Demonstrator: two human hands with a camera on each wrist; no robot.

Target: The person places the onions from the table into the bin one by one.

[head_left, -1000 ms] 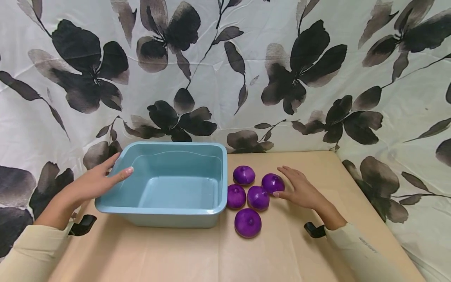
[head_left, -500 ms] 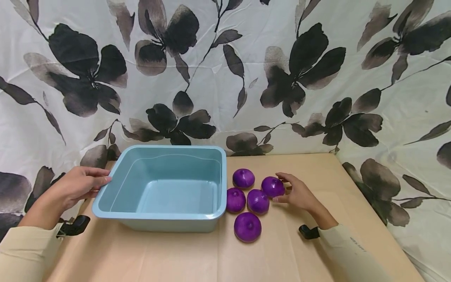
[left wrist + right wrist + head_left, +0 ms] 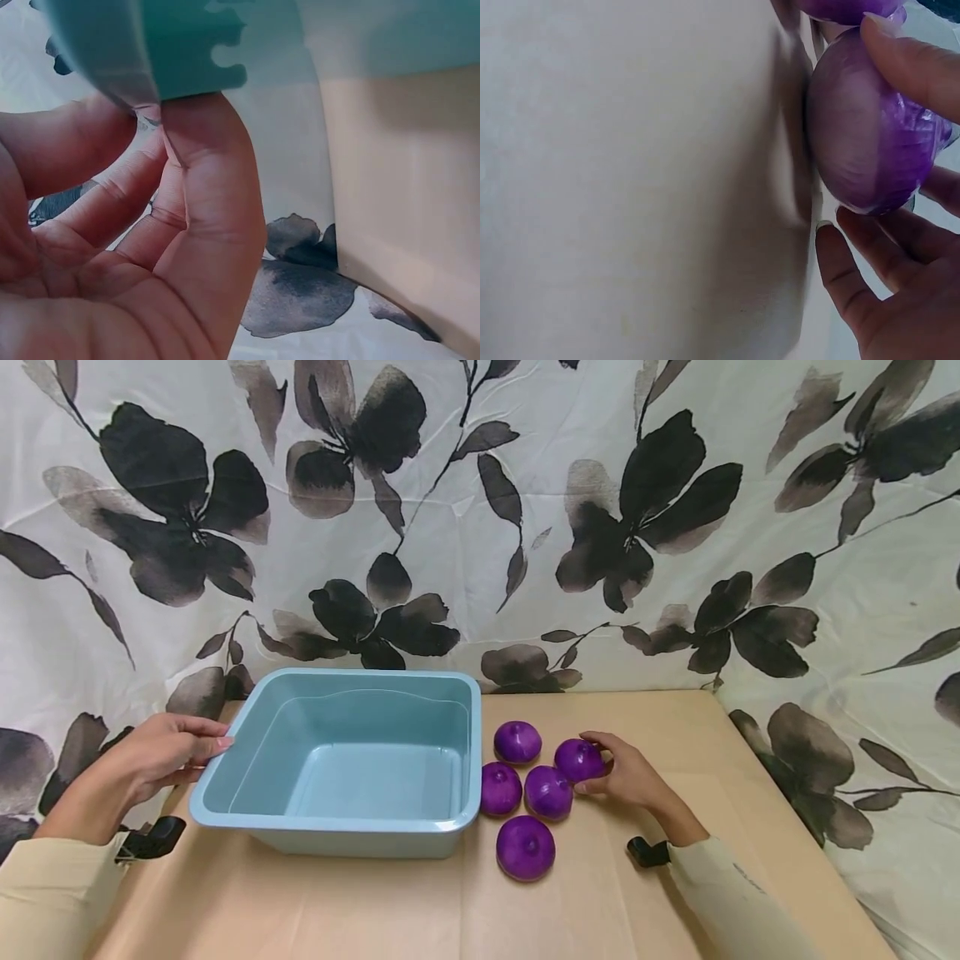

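Note:
A light blue plastic basin (image 3: 352,823) stands on the table, its inside bare. My left hand (image 3: 153,758) pinches its left rim; the left wrist view shows thumb and bent forefinger meeting at the basin edge (image 3: 187,56). To the right of the basin lies a cluster of red onions, among them one at the back (image 3: 517,742) and a larger onion (image 3: 526,848) in front. My right hand (image 3: 633,777) holds the rightmost onion (image 3: 577,760). In the right wrist view, thumb and fingers curve round that onion (image 3: 870,127), close by a neighbouring onion (image 3: 847,7).
The tan-covered table (image 3: 360,910) reaches back to a floral cloth (image 3: 480,527) hung behind it. Two more onions, one against the basin's right side (image 3: 500,788) and one in the middle (image 3: 548,792), sit close to the held one.
My left hand has gone from lying over the basin's left rim to pinching it, and the basin has shifted slightly left. My right hand has closed round the rightmost onion.

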